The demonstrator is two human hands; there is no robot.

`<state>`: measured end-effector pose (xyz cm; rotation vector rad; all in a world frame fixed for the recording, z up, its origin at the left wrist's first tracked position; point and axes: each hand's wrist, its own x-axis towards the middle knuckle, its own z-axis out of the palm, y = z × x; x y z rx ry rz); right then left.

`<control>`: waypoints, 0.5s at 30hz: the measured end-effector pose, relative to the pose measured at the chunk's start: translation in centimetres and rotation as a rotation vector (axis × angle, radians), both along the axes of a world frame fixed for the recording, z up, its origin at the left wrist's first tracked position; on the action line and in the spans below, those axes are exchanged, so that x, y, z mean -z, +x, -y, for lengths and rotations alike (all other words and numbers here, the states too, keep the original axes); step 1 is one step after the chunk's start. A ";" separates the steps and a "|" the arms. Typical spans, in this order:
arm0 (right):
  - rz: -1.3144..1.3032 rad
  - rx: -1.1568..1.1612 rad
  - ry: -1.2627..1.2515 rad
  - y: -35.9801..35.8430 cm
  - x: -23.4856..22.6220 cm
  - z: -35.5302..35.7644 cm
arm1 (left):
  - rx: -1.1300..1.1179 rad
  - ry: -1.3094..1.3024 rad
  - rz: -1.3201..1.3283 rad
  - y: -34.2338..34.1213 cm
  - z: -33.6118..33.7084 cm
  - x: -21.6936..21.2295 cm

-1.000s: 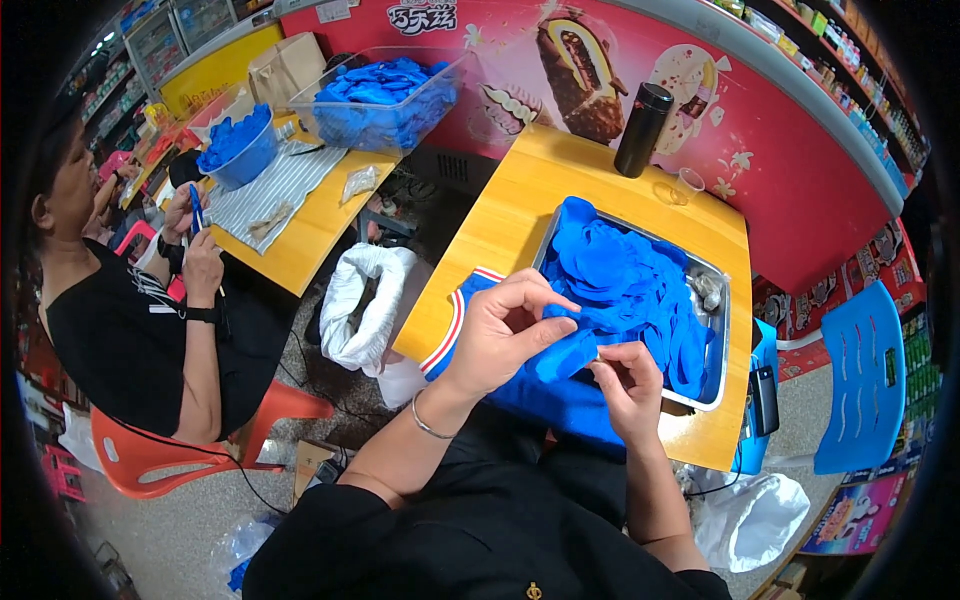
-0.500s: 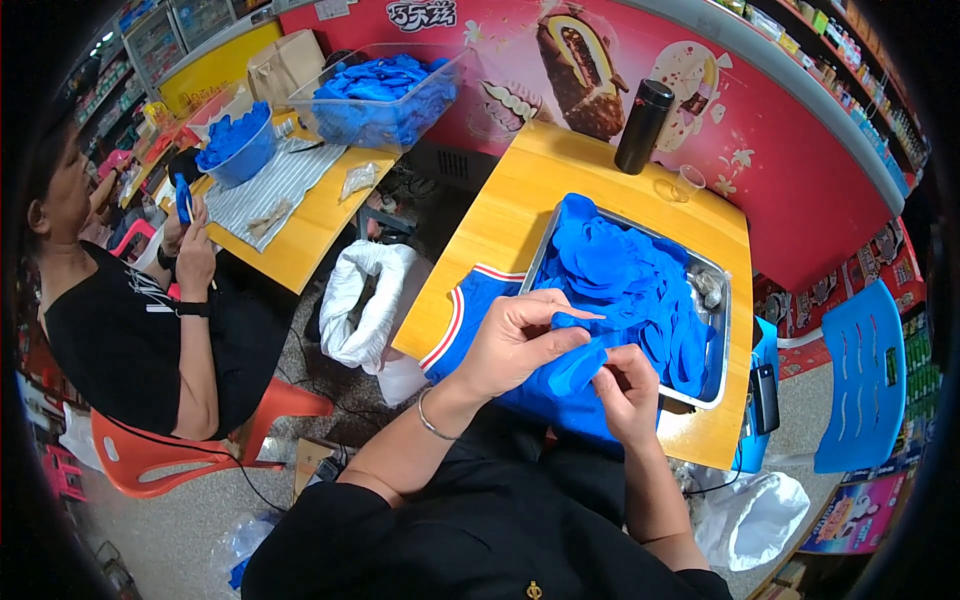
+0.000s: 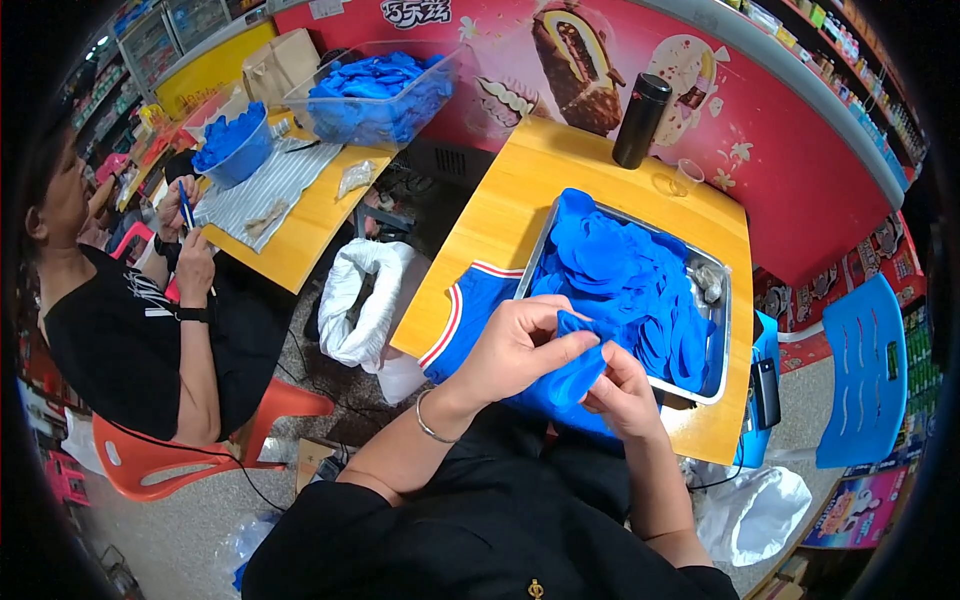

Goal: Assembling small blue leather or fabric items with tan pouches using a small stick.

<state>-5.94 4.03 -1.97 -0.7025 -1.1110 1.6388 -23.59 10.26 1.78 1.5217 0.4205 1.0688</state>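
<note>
- Head view, lower centre of the frame: the left hand (image 3: 515, 348) and the right hand (image 3: 622, 392) meet over the near edge of the yellow table (image 3: 520, 190), both closed on one small blue fabric piece (image 3: 578, 372).
- Left hand: fingers curled over the top of the piece, thumb beneath; a thin bracelet (image 3: 428, 418) sits at the wrist.
- Right hand: fingertips pinch the lower right end of the same piece, so that it spans the two grips.
- Position of the piece: held just above the near rim of the metal tray (image 3: 722, 300), at centre right, which is heaped with a pile of like blue pieces (image 3: 625, 280).
- Beneath the hands: a blue garment with red and white trim (image 3: 468, 315) hangs over the table edge, left of the tray.
- Handling note (judgement): the fabric looks thin and limp; short pinches close together near one edge should keep it flat and stop it folding on itself.
- Handling note (judgement): working low over the tray should keep the piece from snagging neighbours in the heap.
- Upper centre: a black flask (image 3: 640, 120) and a clear cup (image 3: 686, 176) stand at the far table edge, well apart from the hands.
- Left of frame: another person (image 3: 120, 330) sits on an orange chair (image 3: 190, 445) at a second yellow table (image 3: 315, 215) bearing a blue bowl (image 3: 230, 155) and a clear tub of blue pieces (image 3: 375, 90); their hands hold a small blue item.
- Centre: a white bag (image 3: 365, 300) stands on the floor between the tables.
</note>
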 end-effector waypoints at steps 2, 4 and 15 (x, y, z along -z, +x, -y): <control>-0.023 0.021 -0.024 -0.2 -0.1 0.0 | -0.064 -0.077 0.012 0.2 0.1 -0.6; -0.095 -0.037 -0.123 -0.1 -0.7 0.1 | -0.089 0.044 -0.019 -0.1 -0.1 -1.0; -0.229 -0.397 -0.243 0.8 -0.2 0.6 | 0.242 0.233 0.152 -0.9 -0.7 -1.6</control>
